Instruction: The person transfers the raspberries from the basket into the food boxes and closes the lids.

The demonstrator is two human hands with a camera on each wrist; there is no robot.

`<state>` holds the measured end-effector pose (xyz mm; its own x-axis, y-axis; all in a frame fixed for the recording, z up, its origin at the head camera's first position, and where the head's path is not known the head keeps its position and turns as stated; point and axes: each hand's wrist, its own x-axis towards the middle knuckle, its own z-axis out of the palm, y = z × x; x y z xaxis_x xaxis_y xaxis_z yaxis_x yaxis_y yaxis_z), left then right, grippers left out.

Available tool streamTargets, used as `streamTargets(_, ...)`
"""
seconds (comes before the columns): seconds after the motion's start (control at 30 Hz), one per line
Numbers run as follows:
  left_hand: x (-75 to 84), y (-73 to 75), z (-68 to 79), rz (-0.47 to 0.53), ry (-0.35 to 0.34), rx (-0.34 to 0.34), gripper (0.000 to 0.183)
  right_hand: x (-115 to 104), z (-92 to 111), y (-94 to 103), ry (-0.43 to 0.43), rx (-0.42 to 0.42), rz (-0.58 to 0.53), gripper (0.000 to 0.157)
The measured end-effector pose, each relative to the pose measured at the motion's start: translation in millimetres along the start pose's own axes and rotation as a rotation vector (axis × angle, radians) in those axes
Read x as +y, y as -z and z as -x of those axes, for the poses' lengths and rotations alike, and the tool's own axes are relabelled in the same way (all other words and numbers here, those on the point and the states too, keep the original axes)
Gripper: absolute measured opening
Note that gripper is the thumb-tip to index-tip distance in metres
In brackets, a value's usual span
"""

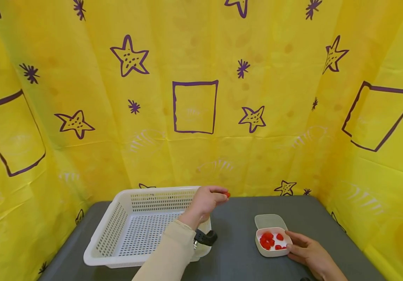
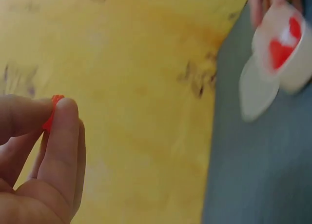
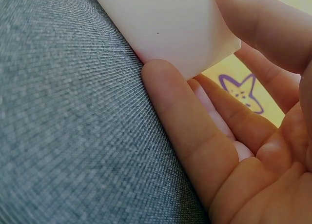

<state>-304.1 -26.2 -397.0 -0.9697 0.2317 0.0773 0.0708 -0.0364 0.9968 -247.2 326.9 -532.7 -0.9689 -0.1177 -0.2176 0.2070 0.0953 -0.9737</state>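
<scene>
My left hand [image 1: 205, 201] reaches over the right end of a white perforated plastic basket [image 1: 117, 260] and pinches a small red piece [image 2: 55, 106] between thumb and fingertips. What kind of piece it is cannot be made out. Over to the right, a small white box [image 1: 272, 253] stands on the grey surface with several similar red pieces [image 1: 267, 238] inside. Its pale lid [image 1: 270, 221] lies opened out behind it. My right hand [image 1: 312, 253] holds the box at its right side; the right wrist view shows thumb and fingers around a corner of the box [image 3: 165, 33].
Grey cloth [image 1: 233, 242] covers the table between basket and box. Yellow curtain [image 1: 194, 164] printed with purple stars and squares hangs behind and at both sides. A dark watch-like band [image 1: 206, 237] is around the left wrist. A small dark object [image 1: 305, 279] shows at the bottom edge.
</scene>
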Motion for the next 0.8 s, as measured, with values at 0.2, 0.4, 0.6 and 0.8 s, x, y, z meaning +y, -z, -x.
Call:
streamTargets(0.2, -20.6, -61.9, 14.5, -0.042, -0.013, -0.020, 0.013, 0.3, 0.6, 1.0, 0.014, -0.024, -0.003, 0.066)
streamTargets(0.4, -62.5, -106.4, 15.1, -0.074, 0.060, 0.057, 0.014, 1.5, 1.2, 1.9, 0.027, -0.036, -0.010, 0.065)
streamTargets(0.6, -93.2, -124.0, 10.5, -0.084, 0.104, 0.095, 0.021, 3.3, 0.5, 2.1, 0.030, -0.040, -0.008, 0.065)
streamTargets(0.8, -103.0, -130.9, 8.1, -0.081, 0.074, 0.109, 0.021, 3.3, -0.3, 2.5, 0.030, -0.034, -0.005, 0.066)
